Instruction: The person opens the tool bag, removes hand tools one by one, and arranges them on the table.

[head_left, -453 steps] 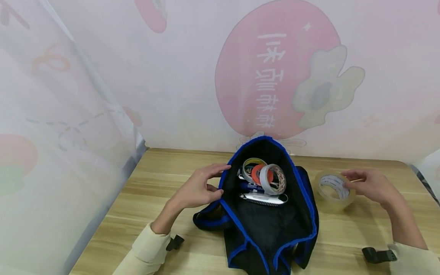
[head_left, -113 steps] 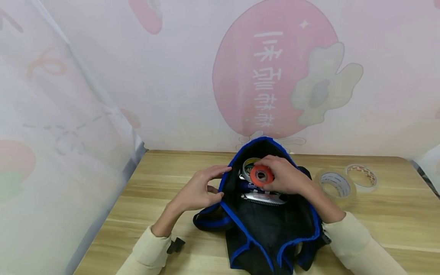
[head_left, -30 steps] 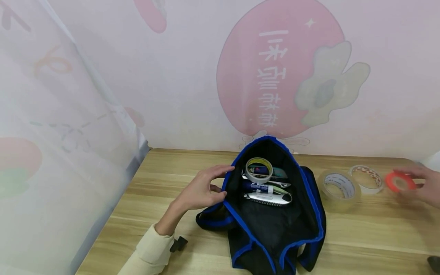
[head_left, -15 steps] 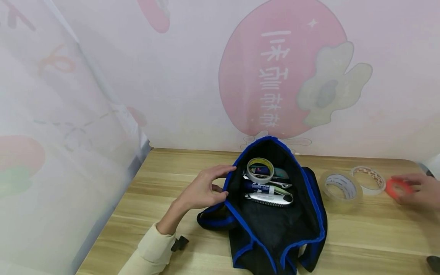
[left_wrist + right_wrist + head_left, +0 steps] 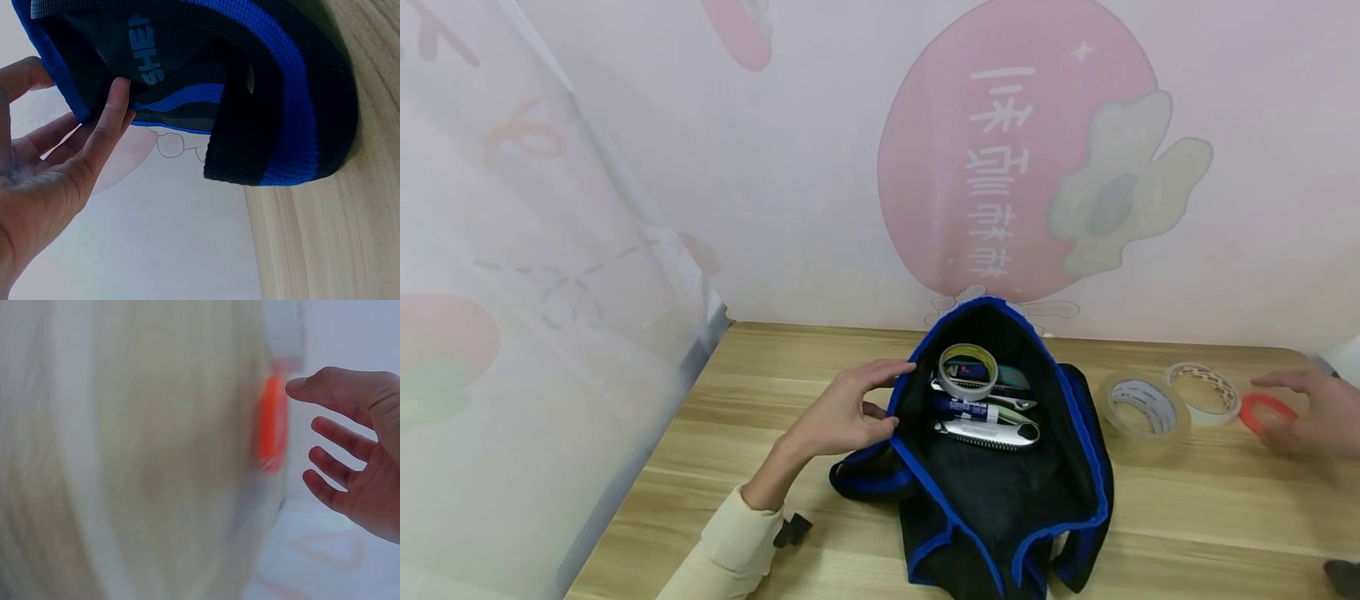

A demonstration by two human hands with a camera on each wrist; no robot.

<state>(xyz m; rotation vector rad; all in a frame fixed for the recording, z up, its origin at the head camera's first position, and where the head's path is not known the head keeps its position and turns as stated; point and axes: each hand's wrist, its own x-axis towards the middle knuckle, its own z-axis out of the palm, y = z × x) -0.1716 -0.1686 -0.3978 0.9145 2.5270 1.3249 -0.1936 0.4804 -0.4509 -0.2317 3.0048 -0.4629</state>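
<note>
A black bag with blue trim (image 5: 1000, 492) lies on the table with its mouth spread wide. My left hand (image 5: 842, 412) pinches its left rim; the left wrist view shows thumb and fingers (image 5: 112, 112) at that edge. Inside are a small tape roll with a yellow core (image 5: 966, 392), a dark blue tube (image 5: 958, 408) and a silver utility knife (image 5: 985, 433). At the right, an orange tape roll (image 5: 1247, 413) sits on the table. My right hand (image 5: 1318, 412) is beside it, fingers spread; in the right wrist view the thumb tip stands apart from the roll.
Left of the orange roll are a white tape roll (image 5: 1222, 392) and a wide clear tape roll (image 5: 1161, 408). A black and blue strap (image 5: 294, 125) loops out from the bag's left side. Behind the wooden table (image 5: 760, 367) hangs a printed curtain (image 5: 805, 167).
My right hand has moved the white and orange tape rolls from the bag to the table and just let go of the orange one. The left hand has kept its hold on the rim.
</note>
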